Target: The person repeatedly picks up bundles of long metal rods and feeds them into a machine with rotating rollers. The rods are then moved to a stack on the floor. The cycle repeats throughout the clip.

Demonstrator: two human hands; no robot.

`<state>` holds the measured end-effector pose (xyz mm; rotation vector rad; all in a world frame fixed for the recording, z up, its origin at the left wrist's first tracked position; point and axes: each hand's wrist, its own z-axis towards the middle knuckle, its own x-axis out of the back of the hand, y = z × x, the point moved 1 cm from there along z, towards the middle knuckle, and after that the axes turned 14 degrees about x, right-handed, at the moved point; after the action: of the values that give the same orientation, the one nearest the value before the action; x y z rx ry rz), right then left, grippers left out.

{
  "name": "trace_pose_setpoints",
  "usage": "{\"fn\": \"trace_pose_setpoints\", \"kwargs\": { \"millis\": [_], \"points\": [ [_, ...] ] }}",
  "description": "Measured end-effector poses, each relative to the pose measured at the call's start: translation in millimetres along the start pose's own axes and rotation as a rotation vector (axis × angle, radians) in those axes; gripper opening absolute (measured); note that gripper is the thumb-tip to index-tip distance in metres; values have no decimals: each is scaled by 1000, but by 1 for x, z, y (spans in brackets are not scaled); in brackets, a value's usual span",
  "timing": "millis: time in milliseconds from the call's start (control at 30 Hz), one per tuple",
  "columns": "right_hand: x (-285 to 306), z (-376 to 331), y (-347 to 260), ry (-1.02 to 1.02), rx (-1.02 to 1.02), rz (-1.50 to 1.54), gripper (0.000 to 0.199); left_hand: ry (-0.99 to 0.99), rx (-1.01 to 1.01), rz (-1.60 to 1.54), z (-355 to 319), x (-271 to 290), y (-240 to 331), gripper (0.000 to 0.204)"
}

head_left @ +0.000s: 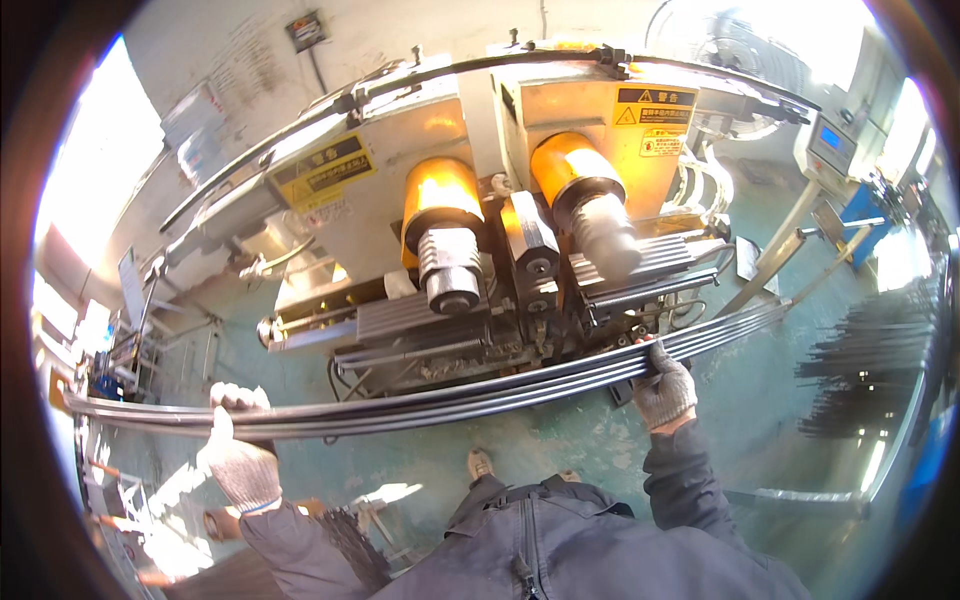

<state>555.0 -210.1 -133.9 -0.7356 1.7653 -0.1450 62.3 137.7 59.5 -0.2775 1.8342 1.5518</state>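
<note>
The left hand (240, 460), in a pale knitted work glove, is closed around the left part of a bundle of long, thin, dark-grey rods, apparently metal (450, 408), its thumb on the near side and its fingers over the far side. The right hand (665, 390), gloved alike, grips the same bundle toward its right end. The bundle lies across the near side of the large cream-and-grey machine with two orange-and-steel cylinders (390, 225), in front of its lower part; whether they touch is hard to tell.

The rods look stiff, and their bow probably comes from the lens. Together they are likely weighty, hard to break, and smooth enough to slide lengthwise over one another. A wide two-handed hold suits them: each hand well in from an end, wrapped around the whole bundle so no single rod slips out. The knitted gloves should help the grip, while the overhanging ends could swing and knock things.

Beyond the hands, right of the machine, stand a pale control box with a blue screen (828, 145) and, farther right, a mass of dark, thin rods (865, 350). Blue-green floor (400, 465) shows on the machine's near side.
</note>
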Motion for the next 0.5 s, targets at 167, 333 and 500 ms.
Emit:
{"fn": "trace_pose_setpoints", "kwargs": {
  "millis": [167,333,500],
  "points": [
    [-64,-16,68,-49,100,-183,21,-8,75,101,85,78,-1,23],
    [-113,-22,122,-263,346,-322,27,147,156,169,152,119,-16,32],
    [-136,-1,161,-61,230,-312,24,131,235,119,205,131,-61,30]
  ]
}}
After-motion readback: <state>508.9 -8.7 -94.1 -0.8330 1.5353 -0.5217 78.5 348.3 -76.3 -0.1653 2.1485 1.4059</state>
